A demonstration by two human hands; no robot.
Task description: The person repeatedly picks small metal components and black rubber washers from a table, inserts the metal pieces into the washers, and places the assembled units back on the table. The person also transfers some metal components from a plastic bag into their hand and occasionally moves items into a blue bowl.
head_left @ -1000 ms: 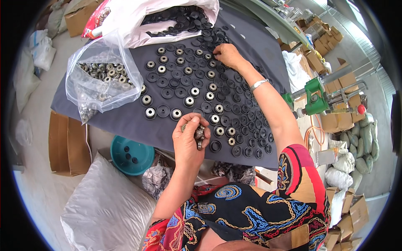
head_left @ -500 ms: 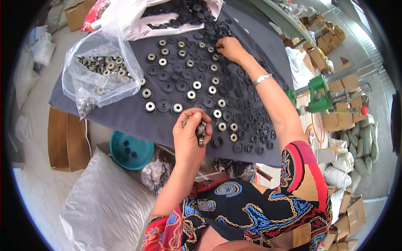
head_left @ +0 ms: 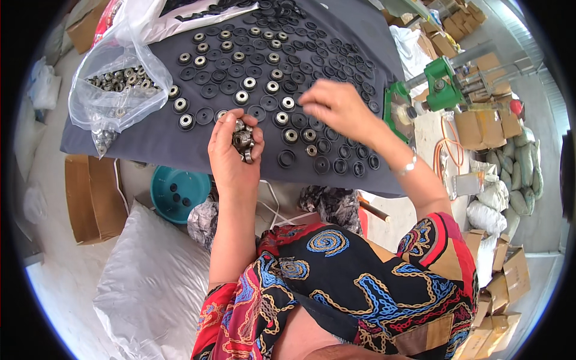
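My left hand (head_left: 233,150) is cupped around several small metal ball bearings (head_left: 242,140), just above the near edge of the cloth-covered table. To its right, my right hand (head_left: 339,111) hovers over the rows of black plastic wheels (head_left: 324,146); its fingers are smeared by motion, and whether they hold anything cannot be made out. Many wheels have a shiny bearing (head_left: 288,104) sitting in the centre, mostly in the left and middle rows. Others on the right show only their dark rings. A clear plastic bag (head_left: 147,96) of loose bearings lies at the table's left.
A white sack (head_left: 180,27) spills black wheels at the far side. Right of the table stands a green hand press (head_left: 441,84). Below the near edge are a teal basin (head_left: 165,201) with a few black pieces, a cardboard box (head_left: 90,198) and a big silvery sack (head_left: 156,282).
My right hand has come back from the far rows toward me. My left hand still holds the bearings. The view has shifted, so the table appears farther left and higher.
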